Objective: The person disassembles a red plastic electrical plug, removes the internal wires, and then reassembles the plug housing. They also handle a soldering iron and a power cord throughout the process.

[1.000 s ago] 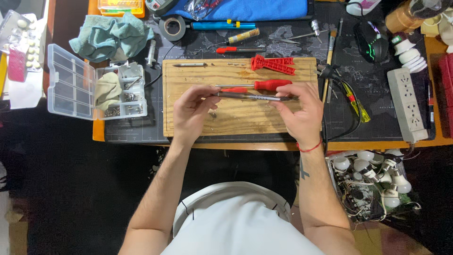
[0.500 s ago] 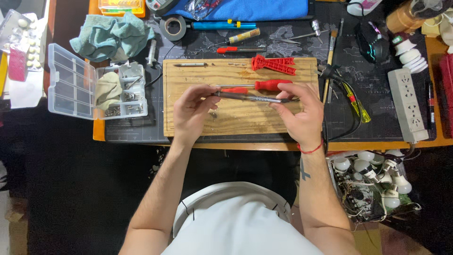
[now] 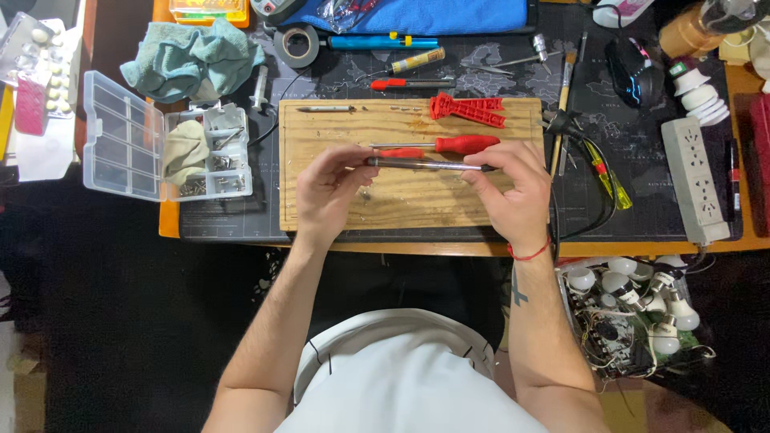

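Cluttered bench, wood board (image 3: 409, 200) central. Slim metal rod (image 3: 429, 164) is pinched at its ends by left hand (image 3: 330, 192) and right hand (image 3: 513, 192); nothing shifted since before, grip unchanged.

red screwdriver handle (image 3: 465, 144), teal cloth (image 3: 188, 58), blue mat (image 3: 425, 14)

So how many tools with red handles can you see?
2 clear ones: a red screwdriver on the wooden board beside the hands, and a smaller one on the dark mat above. Others may hide in clutter.
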